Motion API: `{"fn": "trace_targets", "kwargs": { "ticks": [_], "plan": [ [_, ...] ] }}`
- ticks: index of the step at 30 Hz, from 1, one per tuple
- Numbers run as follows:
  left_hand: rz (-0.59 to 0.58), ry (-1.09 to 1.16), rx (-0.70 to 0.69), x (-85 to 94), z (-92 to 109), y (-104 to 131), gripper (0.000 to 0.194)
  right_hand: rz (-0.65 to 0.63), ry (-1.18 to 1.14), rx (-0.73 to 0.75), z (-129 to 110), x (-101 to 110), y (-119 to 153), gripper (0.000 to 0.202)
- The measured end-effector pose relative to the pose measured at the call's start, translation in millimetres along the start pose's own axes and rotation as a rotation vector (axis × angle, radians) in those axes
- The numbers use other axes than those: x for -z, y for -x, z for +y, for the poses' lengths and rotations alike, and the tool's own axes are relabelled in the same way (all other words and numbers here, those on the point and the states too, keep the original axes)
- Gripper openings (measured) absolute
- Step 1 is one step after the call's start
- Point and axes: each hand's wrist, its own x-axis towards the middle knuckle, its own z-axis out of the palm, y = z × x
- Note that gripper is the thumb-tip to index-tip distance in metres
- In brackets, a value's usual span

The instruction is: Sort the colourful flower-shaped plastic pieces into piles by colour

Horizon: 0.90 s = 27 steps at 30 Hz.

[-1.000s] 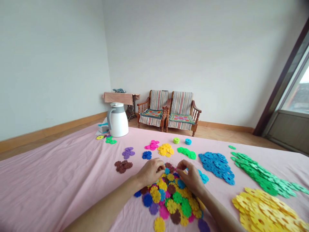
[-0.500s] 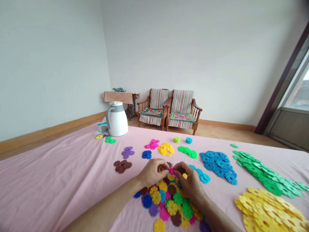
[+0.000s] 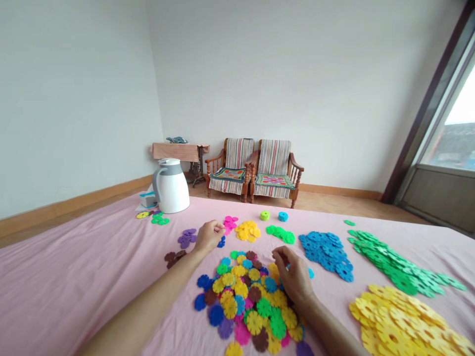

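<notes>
My left hand (image 3: 210, 236) reaches over the cloth beside the small pink pile (image 3: 230, 223), its fingertips pressed together at the pile's left edge; whatever they pinch is too small to make out. Below it lie a few dark blue discs (image 3: 221, 242), partly covered. My right hand (image 3: 293, 272) hovers at the upper right of the mixed heap of notched plastic discs (image 3: 247, 296), with thumb and forefinger curled and a gap between them. Purple discs (image 3: 187, 238) and brown discs (image 3: 173, 258) lie left of my left hand. Yellow discs (image 3: 248, 231) sit right of the pink pile.
A pink cloth (image 3: 111, 257) covers the surface. Bright green discs (image 3: 281, 234), a blue pile (image 3: 326, 254), a long green pile (image 3: 393, 262) and a large yellow pile (image 3: 404, 321) spread rightward. A white jug (image 3: 172, 188) stands at the back left; two chairs (image 3: 274, 173) are beyond.
My left hand has moved from the mixed heap up and left to the pink pile. My right hand has parted from it and stays by the heap. The view has shifted slightly.
</notes>
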Motion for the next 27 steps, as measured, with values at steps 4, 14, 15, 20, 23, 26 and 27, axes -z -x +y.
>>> {"fn": "trace_targets", "kwargs": {
  "ticks": [4, 14, 15, 20, 23, 26, 27],
  "plan": [
    [0.049, -0.066, 0.078, 1.7, -4.7, -34.8, 0.005, -0.008, 0.045, 0.015, 1.9, -0.8, 2.2, 0.021],
    [-0.203, -0.109, -0.174, -2.4, 17.5, -2.8, 0.012, -0.020, 0.051, 0.001, 2.1, -2.2, 0.8, 0.021],
    [-0.292, -0.101, -0.243, -3.6, 22.3, 2.9, 0.013, -0.018, 0.047, -0.008, 2.4, -2.0, 0.9, 0.021],
    [-0.521, -0.141, -0.623, -12.3, 42.8, 24.1, 0.031, -0.013, 0.028, -0.033, 4.4, -2.4, 1.6, 0.021],
    [-0.573, -0.179, -0.772, -16.7, 48.2, 30.3, 0.036, -0.016, 0.031, -0.032, 5.3, -3.0, 1.7, 0.021],
    [-0.617, -0.221, -0.772, -16.4, 47.1, 30.5, 0.028, -0.020, 0.033, -0.036, 5.4, -3.0, 2.0, 0.022],
    [-0.613, -0.235, -0.738, -15.1, 45.4, 29.5, 0.024, -0.023, 0.032, -0.039, 5.3, -2.9, 2.2, 0.022]
  ]
}}
